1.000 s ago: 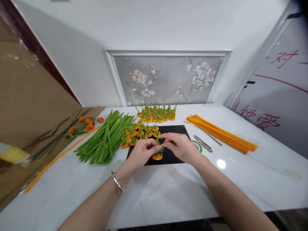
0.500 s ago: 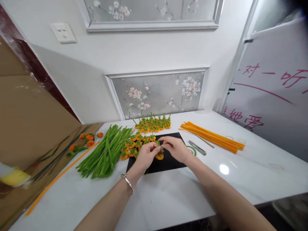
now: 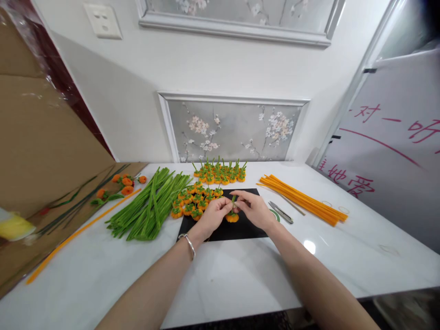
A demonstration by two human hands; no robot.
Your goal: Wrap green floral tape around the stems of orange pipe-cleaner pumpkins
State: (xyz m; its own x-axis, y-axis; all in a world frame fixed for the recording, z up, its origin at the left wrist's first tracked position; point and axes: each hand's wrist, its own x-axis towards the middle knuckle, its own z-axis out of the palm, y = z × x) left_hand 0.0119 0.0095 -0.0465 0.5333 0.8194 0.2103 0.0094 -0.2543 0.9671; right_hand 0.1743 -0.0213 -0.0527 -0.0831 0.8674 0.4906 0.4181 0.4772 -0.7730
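Observation:
Over the black mat (image 3: 220, 233), my left hand (image 3: 216, 213) and my right hand (image 3: 255, 210) meet with their fingertips pinched at the green stem of a small orange pumpkin-like chenille piece (image 3: 232, 217). Its fuzzy orange body hangs below my fingers and the stem points up between them. Fingertips partly hide where green joins orange. Just left of my left hand, several similar orange pieces with green tops (image 3: 197, 199) crowd the mat's left part. Behind them stands another group with upright green stems (image 3: 220, 173).
A pile of green pipe cleaners (image 3: 147, 206) lies left, a bundle of orange pipe cleaners (image 3: 302, 197) right. Near my right hand are scissors (image 3: 282, 212) and a roll of green tape (image 3: 275, 215). Orange flowers (image 3: 125, 183) lie on cardboard at the left.
The view has tilted and shifted slightly. Both hands stay together at the small orange piece, whose upright green stem now shows more clearly between the fingers.

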